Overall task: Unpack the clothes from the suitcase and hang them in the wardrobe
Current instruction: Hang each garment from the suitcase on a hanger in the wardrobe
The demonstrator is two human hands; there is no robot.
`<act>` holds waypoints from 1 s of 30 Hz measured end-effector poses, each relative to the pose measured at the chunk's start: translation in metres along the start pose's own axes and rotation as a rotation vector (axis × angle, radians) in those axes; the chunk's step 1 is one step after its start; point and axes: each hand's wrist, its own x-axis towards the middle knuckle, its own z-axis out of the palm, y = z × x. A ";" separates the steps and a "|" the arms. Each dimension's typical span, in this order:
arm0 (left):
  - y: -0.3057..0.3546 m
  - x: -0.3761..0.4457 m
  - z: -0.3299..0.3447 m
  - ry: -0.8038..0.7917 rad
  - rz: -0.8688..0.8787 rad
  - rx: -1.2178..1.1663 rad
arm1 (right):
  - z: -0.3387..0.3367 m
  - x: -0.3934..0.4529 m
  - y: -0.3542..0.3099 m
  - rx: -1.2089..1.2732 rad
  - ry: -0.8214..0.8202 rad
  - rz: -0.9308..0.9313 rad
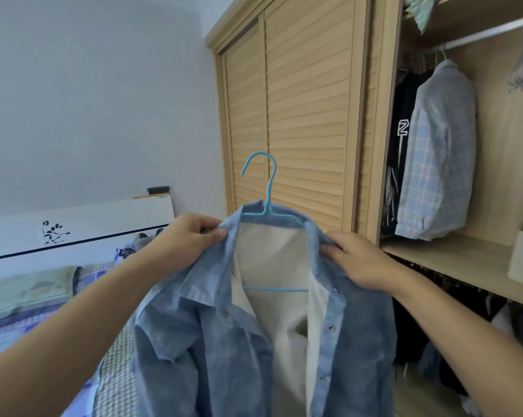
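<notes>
Left hand (191, 236) pinches the left shoulder of a blue denim jacket (224, 341), fingers curled on the cloth. Right hand (359, 260) grips the right shoulder likewise. Jacket sits on a blue hanger (267, 203), hook upright, held in front of the closed slatted wardrobe door (308, 115). To the right, open wardrobe section: rail (494, 30) with a pale checked shirt (440, 152) and dark garment (400, 139) hanging. Bed (28, 296) at left.
</notes>
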 end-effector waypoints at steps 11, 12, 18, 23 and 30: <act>-0.029 -0.010 0.019 0.150 0.063 0.288 | -0.039 0.019 -0.004 -0.048 0.627 0.095; -0.038 -0.012 0.022 0.158 0.008 0.214 | -0.044 0.020 0.000 -0.050 0.665 0.100; -0.067 -0.008 0.009 0.270 -0.049 0.382 | -0.053 0.012 0.010 -0.124 0.628 0.096; -0.021 -0.013 0.019 0.397 0.112 0.384 | -0.041 0.005 0.009 0.010 0.553 0.093; 0.023 -0.016 0.064 0.398 0.332 0.616 | -0.032 0.002 -0.022 0.019 0.430 -0.077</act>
